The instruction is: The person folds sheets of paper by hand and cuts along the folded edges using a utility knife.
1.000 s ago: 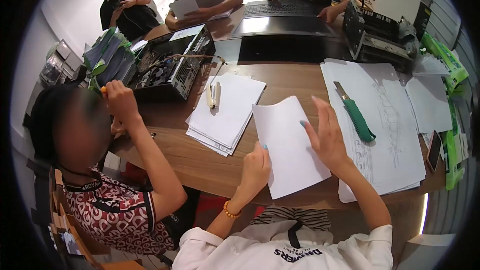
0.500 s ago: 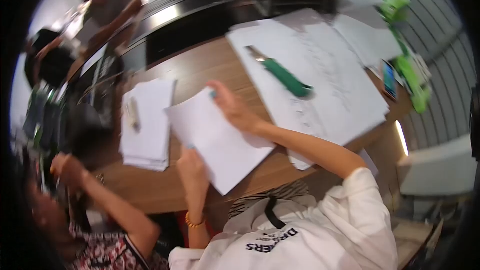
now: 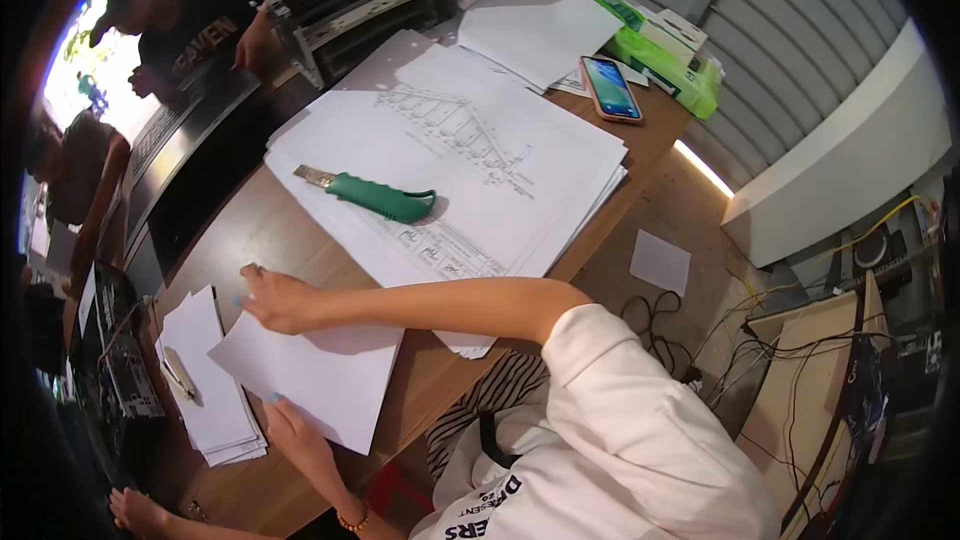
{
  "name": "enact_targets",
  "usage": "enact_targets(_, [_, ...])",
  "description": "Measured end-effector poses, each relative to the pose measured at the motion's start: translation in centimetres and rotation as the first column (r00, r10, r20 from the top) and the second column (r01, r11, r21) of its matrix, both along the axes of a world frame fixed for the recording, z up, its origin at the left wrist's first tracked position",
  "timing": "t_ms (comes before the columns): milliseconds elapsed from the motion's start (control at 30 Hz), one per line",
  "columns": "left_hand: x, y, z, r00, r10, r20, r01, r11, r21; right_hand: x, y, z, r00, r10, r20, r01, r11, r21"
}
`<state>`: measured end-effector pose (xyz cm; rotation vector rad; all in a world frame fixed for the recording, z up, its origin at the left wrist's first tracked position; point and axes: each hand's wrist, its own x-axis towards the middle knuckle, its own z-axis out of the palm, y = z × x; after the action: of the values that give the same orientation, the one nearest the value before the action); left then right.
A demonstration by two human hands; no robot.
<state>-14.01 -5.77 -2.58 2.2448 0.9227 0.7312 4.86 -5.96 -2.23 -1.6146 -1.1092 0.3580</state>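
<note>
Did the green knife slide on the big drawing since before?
No. The green knife lies on the big drawing near the same edge; only the camera turned.

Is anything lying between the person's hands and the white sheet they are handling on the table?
Nothing visible does. The right hand rests directly on the top edge of the white sheet, and the left hand touches its lower edge. The green utility knife lies apart on the drawing sheets.

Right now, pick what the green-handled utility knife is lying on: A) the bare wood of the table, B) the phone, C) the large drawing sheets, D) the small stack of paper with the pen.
C: the green-handled utility knife lies flat on the large drawing sheets, apart from both hands.
</note>
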Motion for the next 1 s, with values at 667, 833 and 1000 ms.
enact_targets(667, [-1.6, 2.7, -2.2, 0.990, 0.109, -0.094, -0.109, 0.994, 0.004, 0.4, 3.4, -0.6, 0.994, 0.033, 0.102, -0.019, 0.990, -0.139])
enact_targets(833, [-1.6, 2.7, -2.1, 0.987, 0.139, -0.085, -0.142, 0.990, -0.025, 0.3, 4.7, -0.4, 0.952, 0.107, 0.287, -0.036, 0.969, -0.243])
enact_targets(1000, [-1.4, 2.5, -1.6, 0.983, 0.114, -0.144, -0.113, 0.993, 0.017, 0.6, 2.8, 0.9, 0.977, 0.211, 0.014, -0.209, 0.975, -0.069])
